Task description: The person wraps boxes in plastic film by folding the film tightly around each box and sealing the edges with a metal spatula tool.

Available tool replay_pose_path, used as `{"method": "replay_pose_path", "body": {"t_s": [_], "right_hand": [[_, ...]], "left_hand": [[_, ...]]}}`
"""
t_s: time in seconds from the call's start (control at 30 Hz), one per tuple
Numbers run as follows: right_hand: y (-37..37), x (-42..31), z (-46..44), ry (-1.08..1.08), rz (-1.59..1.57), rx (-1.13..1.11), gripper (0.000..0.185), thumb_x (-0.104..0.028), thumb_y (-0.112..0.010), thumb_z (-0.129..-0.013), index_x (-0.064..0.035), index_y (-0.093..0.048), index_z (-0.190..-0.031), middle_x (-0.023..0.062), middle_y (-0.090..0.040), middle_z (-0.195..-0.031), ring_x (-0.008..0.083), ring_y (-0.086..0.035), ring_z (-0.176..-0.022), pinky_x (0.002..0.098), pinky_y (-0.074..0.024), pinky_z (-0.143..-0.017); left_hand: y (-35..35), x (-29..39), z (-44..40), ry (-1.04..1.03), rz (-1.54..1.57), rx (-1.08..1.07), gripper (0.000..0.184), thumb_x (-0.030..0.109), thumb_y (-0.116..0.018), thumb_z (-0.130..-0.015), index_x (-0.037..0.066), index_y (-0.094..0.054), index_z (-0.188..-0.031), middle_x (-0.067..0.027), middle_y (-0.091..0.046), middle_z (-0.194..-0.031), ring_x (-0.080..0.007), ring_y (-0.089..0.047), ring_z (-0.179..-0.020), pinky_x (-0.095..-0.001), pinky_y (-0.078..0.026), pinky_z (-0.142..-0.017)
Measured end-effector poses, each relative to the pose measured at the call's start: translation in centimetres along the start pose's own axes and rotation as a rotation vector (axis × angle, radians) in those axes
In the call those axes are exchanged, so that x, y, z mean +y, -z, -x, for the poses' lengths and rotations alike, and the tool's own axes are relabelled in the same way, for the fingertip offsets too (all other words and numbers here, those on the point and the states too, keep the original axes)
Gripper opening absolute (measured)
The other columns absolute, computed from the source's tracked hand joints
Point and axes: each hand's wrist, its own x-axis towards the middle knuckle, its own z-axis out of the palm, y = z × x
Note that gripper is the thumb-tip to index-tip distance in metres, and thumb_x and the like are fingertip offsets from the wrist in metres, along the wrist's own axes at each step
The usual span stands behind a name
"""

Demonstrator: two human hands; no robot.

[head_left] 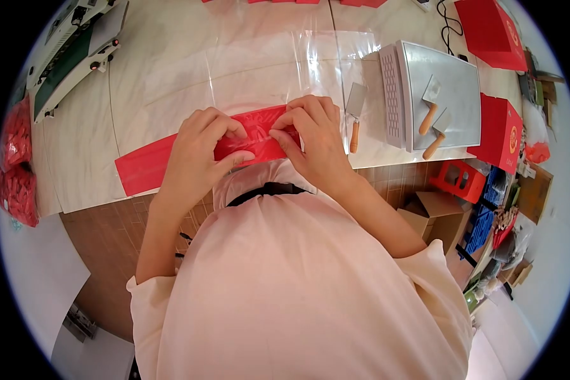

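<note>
Nearest, the pale top (297, 285) is sitting close against the bench (171, 82), its folds gathering around a black band (272, 190) just beside the near edge, so a forward lean could catch the cloth on the work and drag it crooked. At that edge the red piece (147, 166) is lying between and under the hands, its flat end reaching out past the left hand (202, 142); a bump from that forearm could skew it or tip it off. The left hand's thumb and fingertips are standing apart with glossy red showing between them; whether they are gripping or only pressing, I cannot tell. The right hand (316, 142) is bringing thumb and forefinger close together over the wrinkled middle, though what is pinched there is hidden. The two hands are working apart, and uneven pulling could be deepening those creases or tearing the surface if it is thin. Beyond, clear film (266, 69) is spreading over the bench, where a sweeping wrist could ruck it up. By its right side one trowel (354, 117) is lying near the right hand, and an outward elbow could knock it. Farther right, two more trowels (429, 106) (438, 134) are resting on a metal-topped box (449, 69); jolting it could send them sliding.
</note>
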Motion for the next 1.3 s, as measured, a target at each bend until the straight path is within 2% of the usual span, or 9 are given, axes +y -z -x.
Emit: {"method": "replay_pose_path", "body": {"t_s": [0.2,0.37,0.47,0.53,0.67,0.8,0.97,1.17,1.3], "right_hand": [[1.5,-0.8,0.5,-0.087,-0.108,0.010,0.020,-0.010,-0.073,-0.079,-0.0067,-0.059,-0.093,0.0062,-0.057,-0.091,0.0258,-0.054,-0.087,0.0393,-0.0377,-0.081],[3.6,-0.8,0.6,-0.089,0.112,-0.159,0.026,-0.016,-0.078,-0.077,-0.0084,-0.059,-0.093,0.0010,-0.058,-0.084,0.0207,-0.055,-0.076,0.0368,-0.0367,-0.078],[4.4,-0.9,0.3,-0.137,0.119,-0.241,0.026,-0.018,-0.080,-0.074,-0.0101,-0.061,-0.089,-0.0007,-0.056,-0.079,0.0199,-0.053,-0.074,0.0364,-0.0361,-0.079],[4.8,-1.0,0.0,-0.160,0.077,-0.274,0.023,-0.017,-0.080,-0.074,-0.0108,-0.062,-0.086,-0.0011,-0.055,-0.077,0.0194,-0.052,-0.074,0.0365,-0.0358,-0.079],[4.9,-1.1,-0.5,-0.165,0.068,-0.361,0.016,-0.014,-0.079,-0.076,-0.0114,-0.063,-0.078,-0.0010,-0.054,-0.075,0.0189,-0.050,-0.076,0.0362,-0.0352,-0.079],[4.5,-1.4,-1.1,-0.141,0.047,-0.362,0.014,-0.013,-0.078,-0.077,-0.0108,-0.064,-0.078,-0.0002,-0.055,-0.077,0.0193,-0.050,-0.078,0.0360,-0.0350,-0.079],[4.6,-1.0,-1.2,-0.198,-0.009,-0.331,0.015,-0.015,-0.077,-0.080,-0.0094,-0.063,-0.077,0.0006,-0.055,-0.078,0.0200,-0.050,-0.079,0.0354,-0.0351,-0.078],[4.5,0.1,-0.7,-0.209,-0.030,-0.282,0.022,-0.020,-0.076,-0.083,-0.0057,-0.060,-0.078,0.0024,-0.056,-0.079,0.0203,-0.048,-0.079,0.0339,-0.0365,-0.078],[4.0,0.6,-0.4,-0.247,-0.024,-0.250,0.023,-0.022,-0.075,-0.084,-0.0055,-0.060,-0.078,0.0022,-0.055,-0.077,0.0201,-0.048,-0.078,0.0337,-0.0364,-0.079]], "left_hand": [[0.0,0.2,0.1,0.007,-0.007,-0.002,0.029,0.014,-0.081,-0.071,0.006,-0.061,-0.091,-0.0038,-0.056,-0.091,-0.0226,-0.052,-0.086,-0.0335,-0.044,-0.075],[0.4,0.1,0.1,0.001,0.011,-0.022,0.028,0.012,-0.079,-0.073,0.006,-0.062,-0.095,-0.0045,-0.056,-0.092,-0.0228,-0.052,-0.086,-0.0340,-0.044,-0.076],[1.4,-0.3,0.4,0.148,0.190,-0.075,0.029,0.009,-0.077,-0.076,0.006,-0.063,-0.100,-0.0059,-0.058,-0.098,-0.0233,-0.055,-0.093,-0.0344,-0.046,-0.083],[2.3,-1.4,1.1,-0.015,0.046,0.123,0.030,0.006,-0.074,-0.078,0.005,-0.063,-0.106,-0.0074,-0.059,-0.106,-0.0236,-0.057,-0.102,-0.0346,-0.046,-0.091],[4.6,-3.0,2.7,0.099,-0.026,0.269,0.026,0.005,-0.071,-0.081,0.005,-0.065,-0.106,-0.0074,-0.061,-0.114,-0.0235,-0.057,-0.108,-0.0350,-0.045,-0.095],[3.4,-2.9,3.2,0.065,-0.014,0.191,0.024,0.005,-0.072,-0.080,0.007,-0.068,-0.103,-0.0056,-0.061,-0.117,-0.0235,-0.057,-0.109,-0.0334,-0.047,-0.092],[0.1,-1.4,1.1,-0.093,0.072,0.156,0.027,0.015,-0.080,-0.073,0.009,-0.068,-0.096,-0.0050,-0.057,-0.100,-0.0233,-0.055,-0.095,-0.0359,-0.044,-0.084],[-1.5,0.0,-0.8,-0.094,-0.017,0.110,0.027,0.027,-0.081,-0.071,0.011,-0.063,-0.082,-0.0004,-0.057,-0.088,-0.0211,-0.053,-0.085,-0.0357,-0.039,-0.079],[-1.5,0.4,-0.8,-0.079,-0.072,0.079,0.026,0.027,-0.081,-0.071,0.011,-0.063,-0.079,0.0003,-0.057,-0.085,-0.0207,-0.053,-0.084,-0.0352,-0.038,-0.077]]}}
